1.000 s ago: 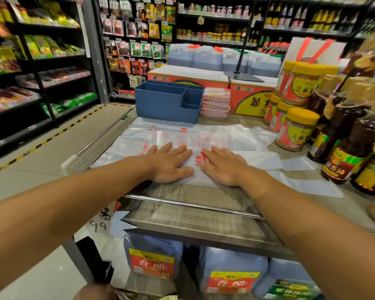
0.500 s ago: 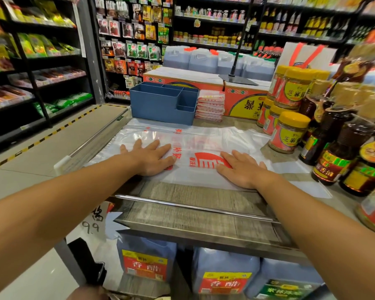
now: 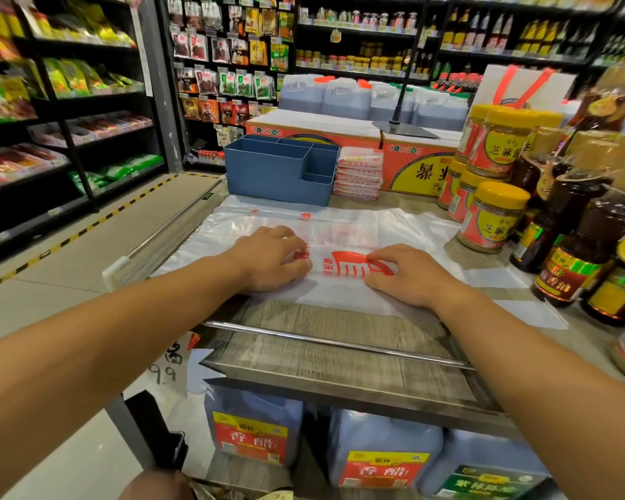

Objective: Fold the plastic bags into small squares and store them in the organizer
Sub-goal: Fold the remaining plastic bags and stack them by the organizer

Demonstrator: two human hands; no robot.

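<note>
Both hands have gone from flat palms smoothing to curled fingers: the left hand and right hand now pinch the plastic bag at mid-frame on the desk, probably starting a fold. The blue organizer waits behind, upper centre.

"香醋" on jug label

Items I cannot read: left hand fingertips, curled under, hidden; bottles at right frame edge, cut off, blurred; shelf packets upper left, smeared, labels illegible.
</note>
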